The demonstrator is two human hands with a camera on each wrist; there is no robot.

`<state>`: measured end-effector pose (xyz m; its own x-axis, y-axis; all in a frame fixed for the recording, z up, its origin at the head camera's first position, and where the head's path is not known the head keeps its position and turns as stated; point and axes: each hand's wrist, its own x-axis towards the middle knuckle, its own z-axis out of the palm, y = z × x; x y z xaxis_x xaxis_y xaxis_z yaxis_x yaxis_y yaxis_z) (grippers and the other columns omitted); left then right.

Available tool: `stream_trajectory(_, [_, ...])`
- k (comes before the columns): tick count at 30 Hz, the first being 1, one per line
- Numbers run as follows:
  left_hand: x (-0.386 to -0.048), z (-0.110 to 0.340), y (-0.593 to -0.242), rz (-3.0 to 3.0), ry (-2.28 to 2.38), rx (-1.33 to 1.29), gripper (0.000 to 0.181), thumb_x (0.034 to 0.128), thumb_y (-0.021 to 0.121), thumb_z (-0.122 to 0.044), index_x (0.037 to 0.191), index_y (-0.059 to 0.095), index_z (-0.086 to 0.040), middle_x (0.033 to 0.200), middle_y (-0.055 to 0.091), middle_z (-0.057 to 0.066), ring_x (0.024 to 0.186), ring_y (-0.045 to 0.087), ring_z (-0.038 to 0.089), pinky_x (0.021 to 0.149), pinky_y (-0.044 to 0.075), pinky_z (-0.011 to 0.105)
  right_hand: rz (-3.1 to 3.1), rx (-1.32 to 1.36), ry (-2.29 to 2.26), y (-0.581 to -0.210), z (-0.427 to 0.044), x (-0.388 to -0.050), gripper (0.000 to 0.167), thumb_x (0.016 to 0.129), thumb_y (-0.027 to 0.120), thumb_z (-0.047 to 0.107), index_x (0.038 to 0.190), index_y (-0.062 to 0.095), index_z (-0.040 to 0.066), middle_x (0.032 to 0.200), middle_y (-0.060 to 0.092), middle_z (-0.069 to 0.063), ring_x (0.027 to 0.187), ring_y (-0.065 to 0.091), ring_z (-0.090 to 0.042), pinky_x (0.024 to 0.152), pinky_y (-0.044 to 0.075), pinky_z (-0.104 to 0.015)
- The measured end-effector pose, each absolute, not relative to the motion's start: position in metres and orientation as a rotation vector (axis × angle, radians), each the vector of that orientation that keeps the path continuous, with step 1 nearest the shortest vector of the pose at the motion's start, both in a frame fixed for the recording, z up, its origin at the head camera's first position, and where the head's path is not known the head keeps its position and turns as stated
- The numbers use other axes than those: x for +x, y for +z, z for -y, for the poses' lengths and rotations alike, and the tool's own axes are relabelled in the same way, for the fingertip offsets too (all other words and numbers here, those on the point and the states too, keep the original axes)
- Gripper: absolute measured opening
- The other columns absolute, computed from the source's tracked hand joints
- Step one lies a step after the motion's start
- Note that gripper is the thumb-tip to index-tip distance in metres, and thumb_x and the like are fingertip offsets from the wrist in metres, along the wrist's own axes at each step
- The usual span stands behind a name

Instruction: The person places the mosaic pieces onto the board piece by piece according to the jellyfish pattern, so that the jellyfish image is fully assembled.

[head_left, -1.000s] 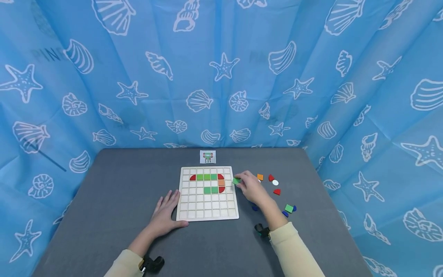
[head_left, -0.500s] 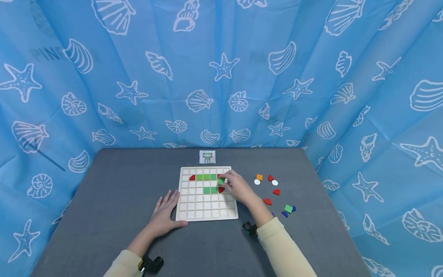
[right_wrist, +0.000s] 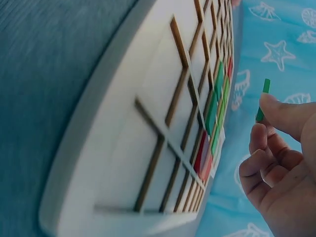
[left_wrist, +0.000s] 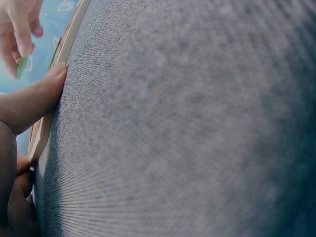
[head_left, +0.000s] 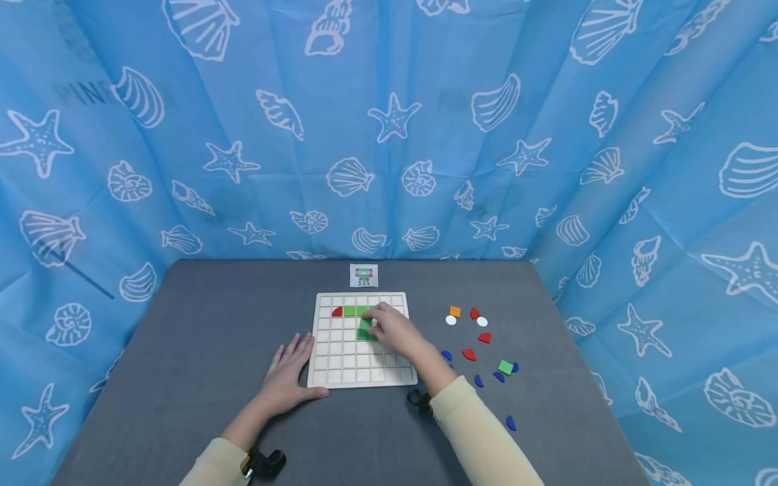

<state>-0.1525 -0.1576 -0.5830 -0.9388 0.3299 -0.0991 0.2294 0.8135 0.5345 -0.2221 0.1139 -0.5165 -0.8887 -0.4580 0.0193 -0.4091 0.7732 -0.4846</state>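
Note:
A pale gridded board (head_left: 328, 361) lies on the grey table, with several tiles set in its cells. Among them are a red quarter-round tile (head_left: 337, 312), a row of green square tiles (head_left: 350, 311) and another green square lower down (head_left: 362, 335). My left hand (head_left: 288, 379) rests spread at the board's left side, its thumb (left_wrist: 47, 89) touching the near edge. Above the board, my right hand (head_left: 394, 331) pinches a green square tile (right_wrist: 266, 86) between thumb and fingers; the right wrist view shows it edge-on, apart from the board. That hand hides some cells at the right.
Behind the board lies a small picture card (head_left: 364, 275). Loose pieces are scattered at the right: an orange square (head_left: 455, 311), white discs (head_left: 451, 320), red quarter-rounds (head_left: 469, 354), blue half-rounds (head_left: 479, 381) and a green square (head_left: 505, 367). A blue curtain (head_left: 389, 169) hangs beyond the table.
My right hand has moved left from beside the board's right edge to above its middle, carrying the green square tile. My left hand has stayed in place.

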Motion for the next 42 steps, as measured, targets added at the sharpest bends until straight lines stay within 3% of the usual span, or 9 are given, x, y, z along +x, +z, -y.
stream_trajectory(13, [-0.152,0.157,-0.582,-2.808,0.798,0.431,0.124,0.0726,0.076,-0.071,0.161,0.019,-0.005,0.168,0.019,0.014,0.156,0.008,0.039,0.123,0.004,0.062,-2.769,-0.687,-0.685,-0.524,-0.085,-0.224,0.032,0.095,0.070,0.012,0.127,0.070,0.013,0.120,0.065,-0.004,0.108,0.064,-0.017,0.093,0.055,-0.033])
stream_trajectory(42, [-0.152,0.158,-0.581,-2.804,0.813,0.441,0.124,0.0729,0.077,-0.070,0.161,0.019,-0.005,0.168,0.019,0.014,0.156,0.008,0.039,0.123,0.004,0.062,-2.757,-0.678,-0.650,-0.521,-0.079,-0.228,0.029,0.094,0.073,0.023,0.123,0.073,0.017,0.116,0.068,0.000,0.107,0.064,-0.015,0.093,0.054,-0.033])
